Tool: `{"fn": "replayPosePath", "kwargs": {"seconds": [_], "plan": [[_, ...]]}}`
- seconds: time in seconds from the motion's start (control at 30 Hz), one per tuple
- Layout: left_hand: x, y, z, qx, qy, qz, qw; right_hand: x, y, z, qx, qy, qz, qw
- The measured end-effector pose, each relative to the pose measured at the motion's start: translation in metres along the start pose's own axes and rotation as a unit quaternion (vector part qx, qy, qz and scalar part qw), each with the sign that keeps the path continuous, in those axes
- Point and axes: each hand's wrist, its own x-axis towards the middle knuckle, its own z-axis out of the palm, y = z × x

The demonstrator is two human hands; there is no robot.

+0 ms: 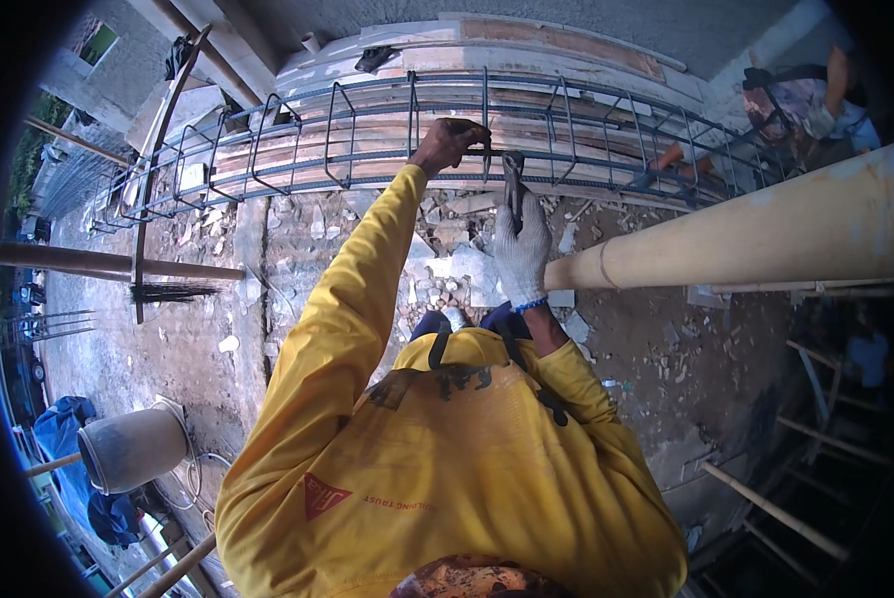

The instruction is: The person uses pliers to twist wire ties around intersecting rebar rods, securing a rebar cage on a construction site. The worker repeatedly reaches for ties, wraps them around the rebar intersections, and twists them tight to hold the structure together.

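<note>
A long cage of steel rebar [387, 154] with square stirrups stretches across in front of me. My left hand [452, 145], bare, is closed in a pinch at a stirrup by the cage's near side. What its fingertips hold is too small to make out. My right hand [523, 244] wears a whitish knitted glove and is wrapped round dark pincers [513, 184]. The pincers point away from me, with their head up at the near lower bar, just right of my left fingers.
Planks [566, 50] lie stacked behind and beneath the cage. A thick bamboo pole [746, 234] juts in from the right. At left, a thinner pole [118, 261] lies by a dark wire bundle [173, 292]; a bucket [133, 448] sits lower. Another person [816, 110] crouches at far right. Rubble covers the ground.
</note>
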Motion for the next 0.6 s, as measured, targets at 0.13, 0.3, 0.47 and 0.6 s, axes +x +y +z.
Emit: {"fn": "replayPosePath", "kwargs": {"seconds": [0.13, 0.3, 0.47, 0.6], "plan": [[-0.013, -0.002, 0.004, -0.025, 0.052, 0.053, 0.997, 0.031, -0.019, -0.012, 0.084, 0.165, -0.090, 0.979], [-0.087, -0.022, 0.012, -0.147, 0.103, 0.102, 0.979, 0.096, -0.007, -0.003, 0.140, 0.235, -0.096, 0.957], [-0.124, -0.073, 0.034, -0.185, 0.129, -0.061, 0.972, 0.150, 0.046, 0.027, -0.055, 0.198, 0.005, 0.979], [-0.090, -0.104, 0.040, -0.252, 0.146, -0.086, 0.953, 0.162, 0.063, 0.031, -0.107, 0.128, 0.021, 0.986]]}}
